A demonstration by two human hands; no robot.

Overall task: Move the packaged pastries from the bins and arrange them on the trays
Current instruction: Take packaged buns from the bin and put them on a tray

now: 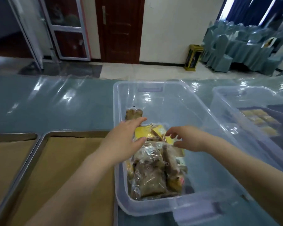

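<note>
Head view: both hands reach, open and apart, into the clear bin beneath them. The left hand is spread over the pastries and the right hand hovers beside it, loosely curled; neither grips a pack. The packs are best taken one per hand by the wrapper, lifted clear of the bin wall and laid flat in rows. Two paper-lined trays wait left of the left hand; a second bin, right of the right hand, holds yellowish packs.

Second bin runs off right edge, lined tray cut at bottom, packaged pastries print too blurred to read, left hand hides part of yellow packet.
</note>
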